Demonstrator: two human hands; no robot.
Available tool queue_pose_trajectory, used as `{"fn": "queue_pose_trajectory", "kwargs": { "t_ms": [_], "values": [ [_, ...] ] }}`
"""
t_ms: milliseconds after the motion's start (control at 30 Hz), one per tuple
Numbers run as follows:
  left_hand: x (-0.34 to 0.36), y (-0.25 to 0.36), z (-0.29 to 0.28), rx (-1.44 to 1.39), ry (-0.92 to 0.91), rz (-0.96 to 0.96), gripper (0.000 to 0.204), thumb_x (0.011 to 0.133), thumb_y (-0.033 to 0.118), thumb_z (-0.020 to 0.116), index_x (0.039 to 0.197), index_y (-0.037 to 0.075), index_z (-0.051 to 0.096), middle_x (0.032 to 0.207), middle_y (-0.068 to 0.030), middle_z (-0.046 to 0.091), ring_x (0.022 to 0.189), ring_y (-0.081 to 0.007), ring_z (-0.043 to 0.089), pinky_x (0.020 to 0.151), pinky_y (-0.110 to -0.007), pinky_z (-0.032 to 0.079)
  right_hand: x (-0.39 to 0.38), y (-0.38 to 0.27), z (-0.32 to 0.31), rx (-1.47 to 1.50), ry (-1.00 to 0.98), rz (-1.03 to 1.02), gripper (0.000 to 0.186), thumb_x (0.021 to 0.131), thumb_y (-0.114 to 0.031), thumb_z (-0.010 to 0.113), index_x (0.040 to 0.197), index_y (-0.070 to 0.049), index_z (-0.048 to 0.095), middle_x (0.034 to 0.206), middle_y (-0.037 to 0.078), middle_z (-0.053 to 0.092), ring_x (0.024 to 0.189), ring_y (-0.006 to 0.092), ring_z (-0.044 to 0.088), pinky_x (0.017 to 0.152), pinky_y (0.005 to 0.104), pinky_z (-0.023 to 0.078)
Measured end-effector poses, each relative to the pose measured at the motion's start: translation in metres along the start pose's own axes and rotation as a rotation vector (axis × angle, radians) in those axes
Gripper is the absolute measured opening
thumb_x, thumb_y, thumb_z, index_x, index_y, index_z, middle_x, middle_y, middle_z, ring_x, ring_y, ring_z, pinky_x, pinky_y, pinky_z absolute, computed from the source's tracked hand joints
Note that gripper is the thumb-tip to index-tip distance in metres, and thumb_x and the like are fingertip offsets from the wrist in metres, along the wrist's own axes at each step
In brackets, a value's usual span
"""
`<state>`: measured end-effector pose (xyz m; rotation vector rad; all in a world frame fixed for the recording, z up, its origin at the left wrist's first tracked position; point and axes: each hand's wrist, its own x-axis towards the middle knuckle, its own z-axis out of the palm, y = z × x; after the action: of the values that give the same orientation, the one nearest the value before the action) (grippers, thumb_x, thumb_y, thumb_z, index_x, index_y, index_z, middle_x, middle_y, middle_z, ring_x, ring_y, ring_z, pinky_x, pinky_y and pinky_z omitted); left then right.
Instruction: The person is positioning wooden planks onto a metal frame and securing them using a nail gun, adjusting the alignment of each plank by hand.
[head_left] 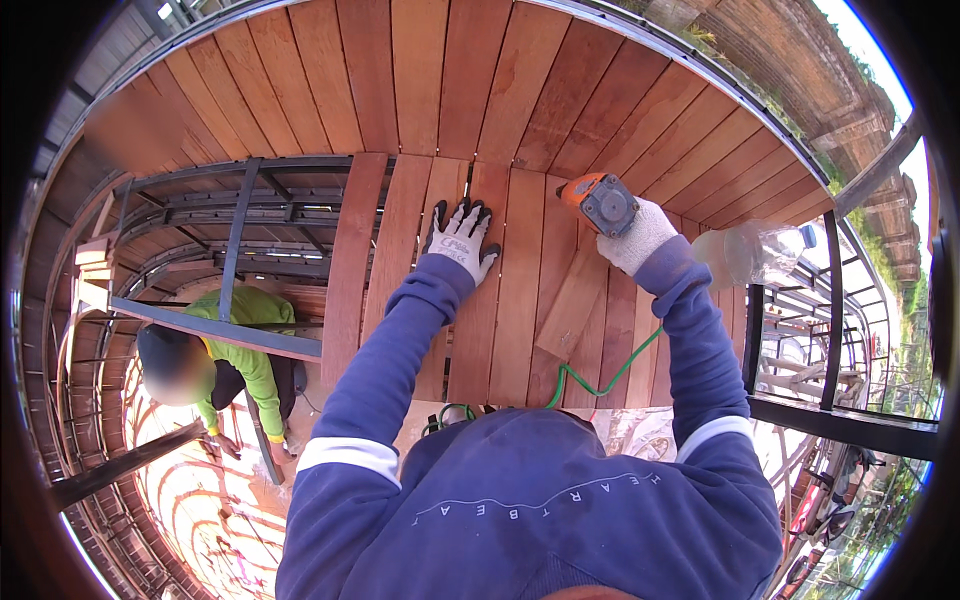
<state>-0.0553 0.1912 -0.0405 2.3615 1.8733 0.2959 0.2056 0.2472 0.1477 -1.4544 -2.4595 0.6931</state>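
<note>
The left hand (460, 242) lies flat, fingers spread, on the planks (482, 345) toward eleven o'clock; apart from it, the right hand (645, 240) grips an orange power tool (608, 205) at two o'clock. Fastening seems underway, calling next for square tool placement.

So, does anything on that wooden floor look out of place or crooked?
Yes: a short board lies slantwise on top of the planks, near the right hand. It looks odd because the planks beneath it sit side by side.

Orange-and-grey tool (608, 206), reddish-brown planks (515, 290)
</note>
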Motion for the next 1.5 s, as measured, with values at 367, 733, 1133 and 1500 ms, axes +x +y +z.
{"fn": "queue_pose_trajectory", "kwargs": {
  "t_ms": [367, 733, 1133, 1500],
  "values": [
    [0.004, -0.003, 0.002, 0.022, -0.016, 0.037, 0.062, 0.098, 0.04, 0.049, 0.147, 0.002, 0.044, 0.156, -0.0168, 0.038, 0.148, -0.0296, 0.03, 0.124, -0.05, 0.009, 0.024, 0.005, 0.004, -0.016, -0.047, 0.016, 0.022, 0.078, -0.012, 0.063, 0.097, -0.001, 0.067, 0.086, 0.021, 0.069, 0.085, 0.0421, 0.064, 0.076, 0.0428, 0.053],
    [0.002, -0.004, 0.001, -0.036, -0.008, 0.026, 0.064, 0.098, 0.044, 0.047, 0.148, 0.003, 0.044, 0.157, -0.0147, 0.038, 0.149, -0.0294, 0.029, 0.124, -0.049, 0.008, 0.098, -0.029, 0.034, -0.104, -0.182, 0.082, 0.024, 0.079, -0.015, 0.063, 0.096, 0.0, 0.067, 0.079, 0.02, 0.068, 0.076, 0.0381, 0.064, 0.072, 0.0406, 0.053],
    [0.0, -0.004, -0.005, -0.077, -0.084, 0.008, 0.064, 0.1, 0.046, 0.043, 0.151, 0.007, 0.041, 0.16, -0.0094, 0.035, 0.151, -0.0259, 0.025, 0.124, -0.05, 0.005, 0.138, -0.027, 0.062, -0.33, -0.175, -0.013, 0.027, 0.078, -0.016, 0.062, 0.097, 0.003, 0.064, 0.077, 0.02, 0.069, 0.076, 0.0374, 0.069, 0.071, 0.0409, 0.055],
    [0.0, -0.007, -0.006, -0.108, -0.089, 0.007, 0.064, 0.1, 0.045, 0.042, 0.152, 0.007, 0.04, 0.161, -0.0102, 0.033, 0.152, -0.0256, 0.023, 0.124, -0.05, 0.005, 0.144, -0.032, 0.061, -0.502, -0.242, -0.084, 0.033, 0.079, -0.016, 0.062, 0.106, 0.002, 0.065, 0.096, 0.023, 0.071, 0.097, 0.0407, 0.068, 0.084, 0.041, 0.054]
  ]
}}
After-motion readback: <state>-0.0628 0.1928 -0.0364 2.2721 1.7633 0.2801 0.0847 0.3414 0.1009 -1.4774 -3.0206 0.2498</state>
